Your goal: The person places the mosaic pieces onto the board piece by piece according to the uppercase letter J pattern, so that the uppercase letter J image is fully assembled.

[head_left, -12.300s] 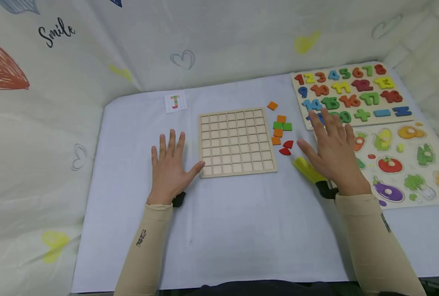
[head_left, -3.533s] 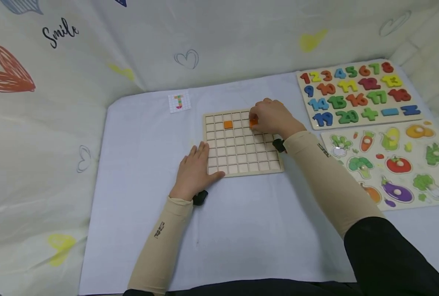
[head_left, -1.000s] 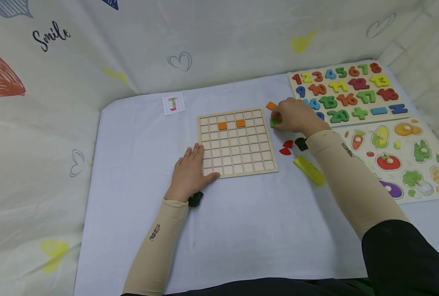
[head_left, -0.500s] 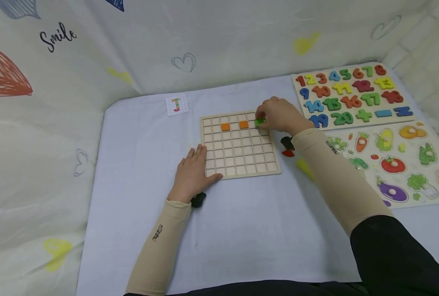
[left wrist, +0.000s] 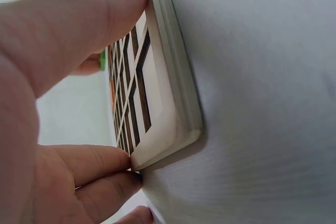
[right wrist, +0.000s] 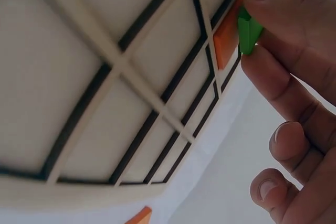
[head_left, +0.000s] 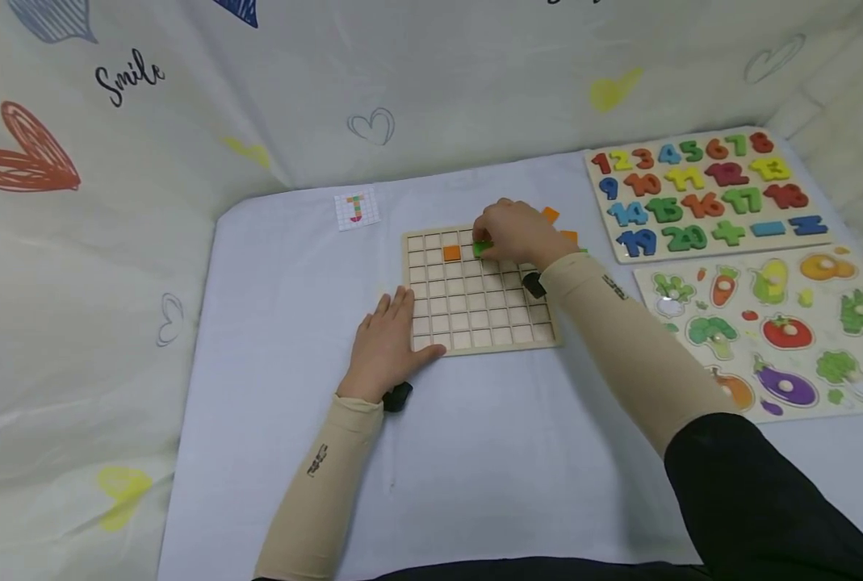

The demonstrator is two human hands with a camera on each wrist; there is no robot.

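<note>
A wooden grid board (head_left: 478, 349) lies mid-table. An orange square tile (head_left: 451, 253) sits in one of its upper cells. My right hand (head_left: 514, 232) pinches a small green tile (right wrist: 250, 30) between thumb and fingertip, over the board's upper part. In the right wrist view, an orange tile (right wrist: 227, 38) set in the board shows beside the green one; my right hand hides it from the head view. My left hand (head_left: 383, 347) rests at the board's lower left corner, thumb on the front rim and fairly straight fingers along the left side.
Loose orange tiles (head_left: 550, 215) lie right of the board, partly behind the right hand. A small card (head_left: 356, 208) with a coloured tile pattern lies at the back left. At the right are a number puzzle (head_left: 703, 206) and a vegetable puzzle (head_left: 747, 363).
My right hand has picked up the green tile right of the board and carried it left over the upper cells. Earlier, two orange tiles were set in the board. The left hand stays at the corner.
</note>
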